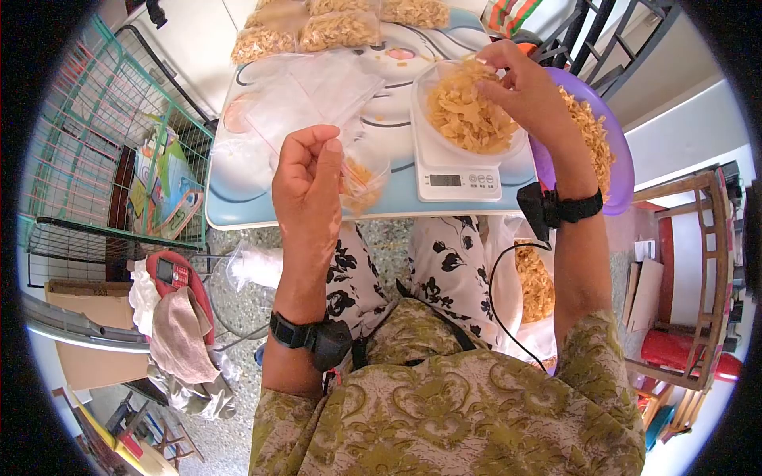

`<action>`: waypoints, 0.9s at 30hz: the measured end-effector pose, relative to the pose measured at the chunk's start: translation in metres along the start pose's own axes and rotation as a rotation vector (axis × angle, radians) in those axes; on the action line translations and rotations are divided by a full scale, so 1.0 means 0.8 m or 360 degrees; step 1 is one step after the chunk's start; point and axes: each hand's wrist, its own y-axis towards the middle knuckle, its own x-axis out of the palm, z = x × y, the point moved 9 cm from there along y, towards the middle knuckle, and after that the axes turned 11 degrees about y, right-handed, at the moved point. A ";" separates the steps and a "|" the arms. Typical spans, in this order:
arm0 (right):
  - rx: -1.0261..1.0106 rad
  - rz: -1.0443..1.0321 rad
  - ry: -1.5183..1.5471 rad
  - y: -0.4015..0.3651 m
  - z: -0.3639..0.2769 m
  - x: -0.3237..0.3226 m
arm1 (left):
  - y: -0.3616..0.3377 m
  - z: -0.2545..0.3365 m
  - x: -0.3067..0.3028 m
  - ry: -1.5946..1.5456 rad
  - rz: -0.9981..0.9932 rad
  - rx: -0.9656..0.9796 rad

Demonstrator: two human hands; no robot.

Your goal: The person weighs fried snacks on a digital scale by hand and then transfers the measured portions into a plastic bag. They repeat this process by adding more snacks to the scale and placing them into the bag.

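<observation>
My right hand point(520, 87) is over the right rim of a clear bowl point(444, 131) heaped with yellowish dried pieces point(470, 111); its thumb and fingers are curled together at the pieces, and what they pinch is too small to name. The bowl stands on a white digital scale point(459, 182). To the left, my left hand point(311, 170) is closed, thumb against fingers, at the edge of a clear plastic bag point(363, 178) with a few dried pieces inside. Flat empty clear bags point(305, 91) lie on the table just beyond my left hand.
Filled bags point(337, 30) lie at the table's point(397, 208) far edge. A purple basin point(619, 151) of dried pieces stands at the right, beside my right forearm. Another bag of pieces point(533, 282) is below the table. A green wire cage point(103, 151) stands left.
</observation>
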 end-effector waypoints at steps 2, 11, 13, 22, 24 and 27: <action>-0.0018 -0.0014 0.0071 -0.003 0.005 -0.006 | 0.000 0.000 0.000 -0.0015 0.0000 0.0003; 0.0171 -0.0003 0.0227 -0.010 0.011 -0.017 | -0.001 0.002 0.003 0.0007 -0.0007 0.0008; 0.0168 0.0011 0.0221 -0.012 0.013 -0.015 | -0.001 0.001 0.004 -0.0030 -0.0008 0.0010; 0.0143 0.0148 0.0350 -0.007 0.006 -0.034 | 0.002 -0.001 0.002 -0.0017 0.0001 0.0008; 0.0194 0.0152 0.0667 -0.008 0.001 -0.034 | 0.001 0.001 0.004 -0.0023 -0.0008 0.0000; 0.0241 0.0086 0.0409 -0.011 -0.017 -0.036 | 0.000 0.001 0.007 -0.0009 -0.0015 -0.0008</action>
